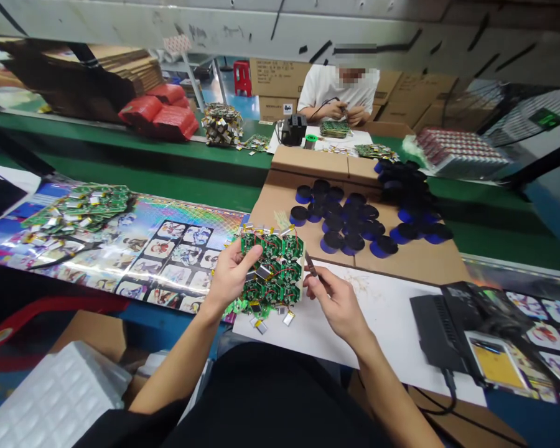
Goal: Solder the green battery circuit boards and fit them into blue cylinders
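Note:
My left hand grips the left side of a green circuit board panel, its thumb on top. The panel carries several boards with red wires and small silver battery cells, some dangling at its lower edge. At the panel's right edge, my right hand is closed around a slim dark tool, whose kind I cannot make out. The tool points up and away from me, close beside the panel. White paper covers the table below my right hand.
Black-and-blue round parts stand on cardboard ahead. A heap of circuit boards lies at left, with dark-handled pliers before it. A black device with a cable sits at right. Across the bench, a person handles boards.

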